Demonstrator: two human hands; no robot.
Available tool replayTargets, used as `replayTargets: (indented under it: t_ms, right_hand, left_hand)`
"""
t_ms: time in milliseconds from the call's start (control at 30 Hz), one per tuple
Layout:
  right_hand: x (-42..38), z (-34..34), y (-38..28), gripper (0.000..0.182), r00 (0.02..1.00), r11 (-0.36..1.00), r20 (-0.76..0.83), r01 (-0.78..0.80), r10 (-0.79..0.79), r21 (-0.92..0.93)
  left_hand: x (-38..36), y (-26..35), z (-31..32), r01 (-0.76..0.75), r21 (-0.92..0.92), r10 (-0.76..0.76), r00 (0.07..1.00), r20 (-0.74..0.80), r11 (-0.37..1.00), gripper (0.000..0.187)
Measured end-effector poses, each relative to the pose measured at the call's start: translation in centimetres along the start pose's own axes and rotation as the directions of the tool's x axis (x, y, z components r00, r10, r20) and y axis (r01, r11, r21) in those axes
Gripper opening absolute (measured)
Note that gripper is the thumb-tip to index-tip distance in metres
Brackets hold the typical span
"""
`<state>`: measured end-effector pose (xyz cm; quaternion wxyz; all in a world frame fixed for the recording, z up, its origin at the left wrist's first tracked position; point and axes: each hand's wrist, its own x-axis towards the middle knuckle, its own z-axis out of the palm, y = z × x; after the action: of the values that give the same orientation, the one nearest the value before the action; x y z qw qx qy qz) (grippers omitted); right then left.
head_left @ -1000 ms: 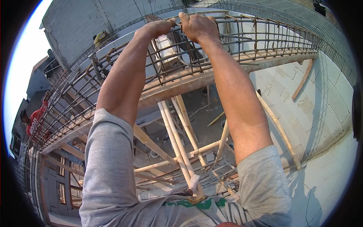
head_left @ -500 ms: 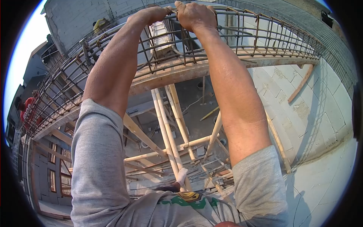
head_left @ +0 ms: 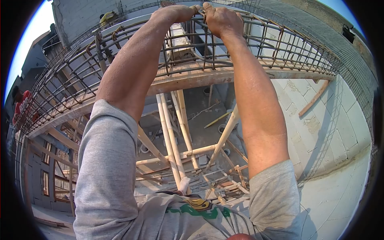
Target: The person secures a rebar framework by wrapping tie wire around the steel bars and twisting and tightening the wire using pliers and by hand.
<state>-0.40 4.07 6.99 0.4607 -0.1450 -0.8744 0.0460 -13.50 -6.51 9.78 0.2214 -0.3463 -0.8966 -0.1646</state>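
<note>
Step in hand: both hands are raised to the top of the cage (head_left: 277, 46); close finger work seems to be under way there.
Done well: pressure is best applied evenly by both hands, in short, controlled moves; fingertips should be kept off cut bar ends and out of pinch points.
Balance: arms are fully stretched, so body weight is better not leaned out over the drop.
Left hand (head_left: 176, 13): narrow, fingers bent at the top bars, thumb side turned toward the other hand; whether a bar is gripped cannot be told.
Right hand (head_left: 224, 20): narrow, fingers curled over a top bar, thumb pointed up.
Between hands: small gap; something thin is half seen, too small to be named.
Cage position: ahead of the body, run lengthwise along the timber (head_left: 192, 81).
Below: bamboo (head_left: 167, 136) is seen under the timber, well apart from both hands.
Right side: block wall (head_left: 340, 116).
Others: red-shirted person (head_left: 23, 106) at far left, by the cage.
</note>
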Motion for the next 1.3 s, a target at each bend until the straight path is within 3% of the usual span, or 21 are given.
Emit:
replayTargets:
  t_ms: [67, 167, 267, 300, 400, 433, 533, 567, 600, 667, 700, 733, 800, 833, 867, 900, 1000, 1033, 1133, 1167, 1300]
  right_hand:
    - [-0.2, -2.1, -0.8, 0.036, 0.995, 1.0, 0.094, -0.027, 0.027, 0.0]
    - [-0.1, -1.7, -0.7, 0.038, 0.999, 0.999, 0.024, -0.032, 0.031, 0.028]
    - [-0.3, -2.2, -0.7, 0.04, 0.993, 0.998, 0.108, -0.057, 0.055, 0.018]
    - [-0.6, -0.7, -0.2, 0.066, 1.0, 0.999, -0.03, 0.006, -0.007, -0.031]
    - [0.1, -0.1, 0.1, 0.065, 0.999, 0.998, -0.045, -0.019, 0.016, -0.056]
    - [0.3, 0.7, 0.8, 0.068, 0.995, 1.0, -0.095, 0.029, -0.029, 0.0]
    - [0.0, -0.5, -0.2, 0.064, 0.999, 0.999, 0.002, -0.041, 0.04, 0.014]
    - [0.3, 1.1, 0.8, 0.069, 0.985, 0.999, -0.168, 0.033, -0.034, -0.01]
    - [0.2, 0.6, 0.4, 0.058, 0.994, 1.0, -0.108, -0.019, 0.02, 0.009]
    - [0.2, -1.0, -0.7, 0.036, 0.993, 0.992, 0.011, -0.12, 0.119, 0.033]
    - [0.2, 0.0, 0.3, 0.031, 0.981, 0.958, -0.042, 0.174, -0.188, -0.229]
    - [-0.1, -0.1, 0.3, 0.043, 0.997, 0.988, 0.006, 0.081, -0.081, -0.134]
    - [0.0, -0.9, -0.4, 0.068, 0.99, 0.995, 0.112, -0.094, 0.09, 0.034]
    - [0.2, -0.3, -0.2, 0.069, 0.998, 0.998, -0.003, -0.06, 0.06, 0.003]
    - [0.3, -0.4, -0.2, 0.069, 0.998, 0.998, 0.004, -0.057, 0.057, -0.002]
    - [0.3, -0.5, -0.2, 0.07, 0.998, 0.998, 0.014, -0.057, 0.057, -0.005]
    - [0.1, -0.3, -0.2, 0.07, 0.999, 0.998, -0.007, -0.053, 0.053, 0.023]
    - [0.1, 0.0, 0.0, 0.07, 0.998, 0.998, -0.019, -0.054, 0.055, 0.017]
    - [0.2, 0.0, 0.1, 0.07, 0.998, 0.997, -0.015, -0.068, 0.069, 0.026]
    - [0.2, -0.1, 0.0, 0.069, 0.997, 0.996, -0.006, -0.078, 0.078, 0.037]
    - [0.0, 0.0, 0.0, 0.07, 0.997, 0.997, -0.048, -0.058, 0.061, 0.06]
  left_hand:
    - [-0.1, 0.2, 0.0, -0.014, 0.019, 0.014, 1.0, -0.012, 1.0, 0.071]
    - [-1.0, 0.7, -0.7, -0.02, 0.054, 0.02, 1.0, -0.011, 0.998, 0.07]
    - [-1.8, 1.1, -0.3, 0.07, -0.105, -0.065, 0.996, 0.056, 0.992, 0.07]
    - [-1.3, 1.1, -0.4, -0.001, -0.072, 0.004, 0.999, 0.043, 0.997, 0.071]
    - [-2.5, 1.7, -1.7, 0.007, 0.081, -0.006, 1.0, -0.019, 0.997, 0.07]
    - [-2.5, 1.6, -1.4, 0.056, 0.043, -0.055, 0.998, -0.02, 0.997, 0.07]
    - [-0.2, 0.1, -0.2, -0.008, 0.108, 0.012, 0.999, -0.038, 0.994, 0.071]
    - [-3.2, 1.8, -2.4, 0.041, 0.007, -0.04, 0.998, -0.045, 0.999, 0.059]
    - [-4.7, 2.1, -1.9, -0.061, -0.078, 0.036, 0.958, -0.286, 0.995, 0.048]
    - [-7.1, 2.5, -0.9, -0.302, -0.174, 0.09, 0.693, -0.715, 0.937, 0.025]
    - [-9.1, 2.9, -0.4, -0.384, -0.231, 0.109, 0.687, -0.719, 0.894, 0.033]
    - [-11.1, 3.4, -0.1, -0.464, -0.285, 0.124, 0.673, -0.729, 0.839, 0.041]
    - [-13.8, 5.2, 1.8, -0.524, -0.519, 0.018, 0.715, -0.699, 0.675, 0.03]
    - [-14.0, 5.6, 3.0, -0.387, -0.695, -0.116, 0.821, -0.558, 0.606, 0.033]
    - [-14.0, 5.8, 4.3, -0.225, -0.832, -0.224, 0.898, -0.379, 0.506, 0.036]
    - [-13.3, 5.6, 5.1, -0.302, -0.808, -0.276, 0.831, -0.483, 0.506, 0.039]
    - [-13.3, 6.2, 3.7, -0.227, -0.957, -0.229, 0.937, -0.265, 0.178, 0.04]
    - [-12.6, 6.0, 3.9, -0.204, -0.95, -0.226, 0.939, -0.257, 0.235, 0.041]
    - [-11.5, 5.9, 4.5, -0.085, -0.989, -0.301, 0.946, -0.119, 0.122, 0.037]
    - [-11.0, 5.6, 5.2, -0.073, -0.997, -0.301, 0.95, -0.079, 0.031, 0.04]
    - [-10.0, 5.2, 6.1, -0.058, -0.992, -0.273, 0.962, -0.025, -0.111, 0.038]
